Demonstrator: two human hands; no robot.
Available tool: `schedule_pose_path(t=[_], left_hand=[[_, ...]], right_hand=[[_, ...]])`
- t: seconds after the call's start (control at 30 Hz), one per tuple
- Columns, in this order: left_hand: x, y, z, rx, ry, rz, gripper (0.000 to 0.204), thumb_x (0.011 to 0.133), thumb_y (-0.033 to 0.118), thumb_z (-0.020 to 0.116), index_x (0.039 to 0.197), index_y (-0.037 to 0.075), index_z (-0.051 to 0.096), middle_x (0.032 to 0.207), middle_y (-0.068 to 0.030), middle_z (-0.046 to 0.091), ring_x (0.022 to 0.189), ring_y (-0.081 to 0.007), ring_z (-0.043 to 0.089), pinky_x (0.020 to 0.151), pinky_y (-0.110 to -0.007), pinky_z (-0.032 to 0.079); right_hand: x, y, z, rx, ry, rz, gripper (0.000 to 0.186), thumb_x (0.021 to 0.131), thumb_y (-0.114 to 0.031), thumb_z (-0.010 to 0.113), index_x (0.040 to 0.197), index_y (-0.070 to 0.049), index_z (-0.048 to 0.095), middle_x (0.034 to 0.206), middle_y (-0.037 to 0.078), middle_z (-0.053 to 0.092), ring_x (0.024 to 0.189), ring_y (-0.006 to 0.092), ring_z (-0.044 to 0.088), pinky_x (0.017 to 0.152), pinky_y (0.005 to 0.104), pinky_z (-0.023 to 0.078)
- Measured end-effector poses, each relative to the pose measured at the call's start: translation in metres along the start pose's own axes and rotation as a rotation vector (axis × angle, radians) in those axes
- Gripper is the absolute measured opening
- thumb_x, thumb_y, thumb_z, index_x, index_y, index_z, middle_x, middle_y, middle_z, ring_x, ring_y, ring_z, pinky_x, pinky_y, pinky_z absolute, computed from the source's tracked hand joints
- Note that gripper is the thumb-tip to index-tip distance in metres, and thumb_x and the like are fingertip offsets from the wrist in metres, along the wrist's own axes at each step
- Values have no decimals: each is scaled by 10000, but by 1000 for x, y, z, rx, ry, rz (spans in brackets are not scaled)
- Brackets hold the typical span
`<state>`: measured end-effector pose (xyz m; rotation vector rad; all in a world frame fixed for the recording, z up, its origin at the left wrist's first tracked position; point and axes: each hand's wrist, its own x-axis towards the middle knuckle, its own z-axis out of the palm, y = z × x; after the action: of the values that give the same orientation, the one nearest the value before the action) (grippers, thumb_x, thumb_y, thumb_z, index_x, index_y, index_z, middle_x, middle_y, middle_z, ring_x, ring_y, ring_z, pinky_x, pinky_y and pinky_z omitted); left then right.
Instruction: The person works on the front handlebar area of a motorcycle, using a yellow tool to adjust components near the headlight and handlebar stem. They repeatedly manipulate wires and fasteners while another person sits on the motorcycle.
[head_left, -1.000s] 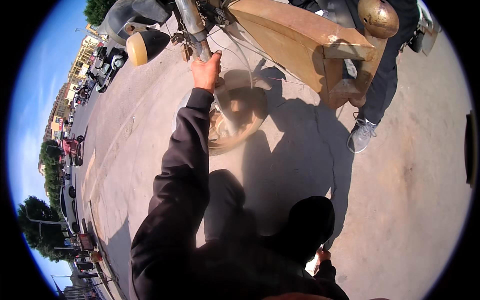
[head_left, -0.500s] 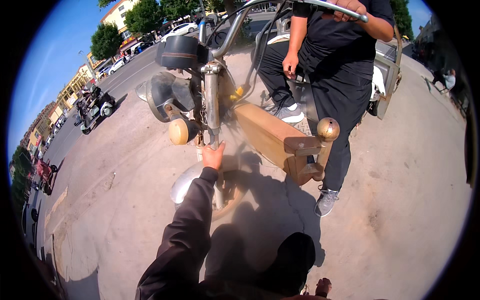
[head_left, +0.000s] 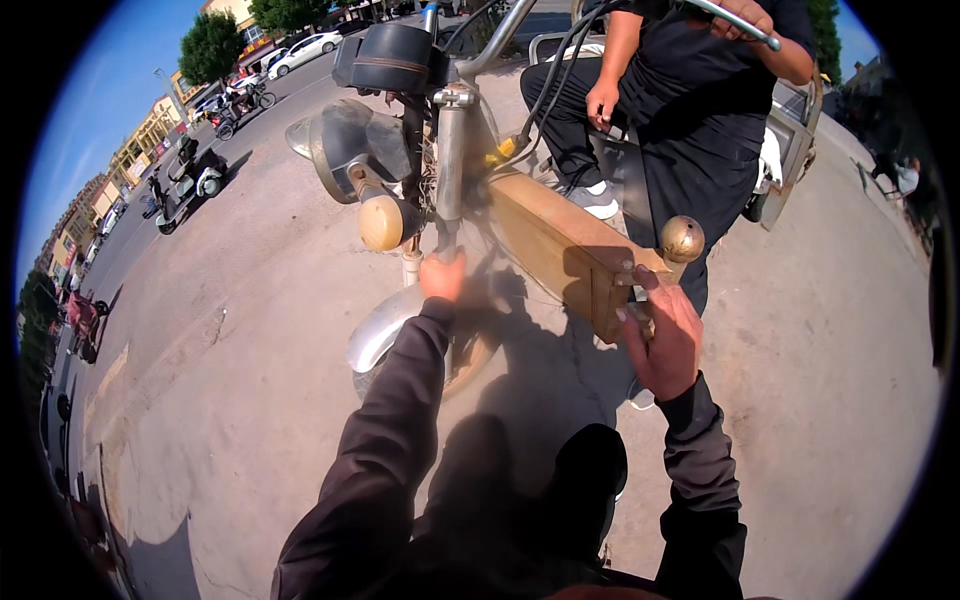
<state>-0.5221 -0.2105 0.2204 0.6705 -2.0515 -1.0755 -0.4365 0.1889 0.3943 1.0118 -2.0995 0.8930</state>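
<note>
My left hand (head_left: 442, 276) is closed round the lower part of a metal front fork tube (head_left: 450, 160) on a three-wheeled vehicle. Below it are the silver mudguard (head_left: 385, 335) and part of the dusty front wheel (head_left: 470, 365). My right hand (head_left: 665, 335), thumb and fingers apart, reaches to the near end of a tan, box-shaped beam (head_left: 570, 235); its fingertips seem to touch the corner there. Just above that hand sits a round, worn metal ball (head_left: 683, 239). Beside the fork are the headlight (head_left: 345, 150) and a round amber lamp (head_left: 382, 222).
A person in dark clothes (head_left: 690, 130) sits on the vehicle, one hand on the handlebar (head_left: 740, 22). Black cables and a yellow connector (head_left: 500, 152) hang behind the fork. A parked scooter (head_left: 190, 185) stands on the left, with a white car (head_left: 305, 52) farther off along the road.
My right hand has risen from the lower edge to the end of the tan beam. My left hand keeps its hold on the fork tube. The whole view has shifted slightly.
</note>
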Motion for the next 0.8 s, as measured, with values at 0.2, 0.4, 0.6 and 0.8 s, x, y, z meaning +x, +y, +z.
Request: schedule_pose_path(t=[0.2, 0.4, 0.6, 0.8], left_hand=[[-10, 20, -10, -26, 5, -11, 440, 774, 347, 765, 961, -47, 712, 791, -217, 715, 757, -345, 708, 745, -424, 534], [-22, 39, -14, -7, 15, 22, 437, 777, 354, 748, 942, -49, 710, 819, -252, 702, 790, -398, 694, 744, -448, 535], [-18, 24, -15, -7, -37, 65, 464, 786, 370, 718, 906, -77, 689, 847, -298, 673, 829, -451, 667, 751, -469, 531], [-19, 32, -18, -120, 9, 141, 448, 789, 321, 711, 927, -103, 657, 800, -309, 659, 807, -465, 659, 725, -484, 526]], right_hand=[[93, 17, 23, -384, -27, -162, 402, 851, -204, 689, 1180, 7, 594, 1073, 174, 651, 1001, 353, 622, 887, 445, 479], [79, 50, 70, -516, -364, 34, 411, 912, -353, 629, 1164, -29, 617, 990, 162, 661, 934, 343, 643, 799, 449, 502], [72, 43, 71, -407, -334, 159, 507, 949, -432, 575, 1285, -52, 565, 1022, 198, 664, 905, 386, 656, 786, 467, 514], [80, 40, 75, -315, -316, 270, 580, 950, -534, 528, 1238, -35, 592, 1030, 215, 688, 926, 389, 664, 785, 462, 511]])
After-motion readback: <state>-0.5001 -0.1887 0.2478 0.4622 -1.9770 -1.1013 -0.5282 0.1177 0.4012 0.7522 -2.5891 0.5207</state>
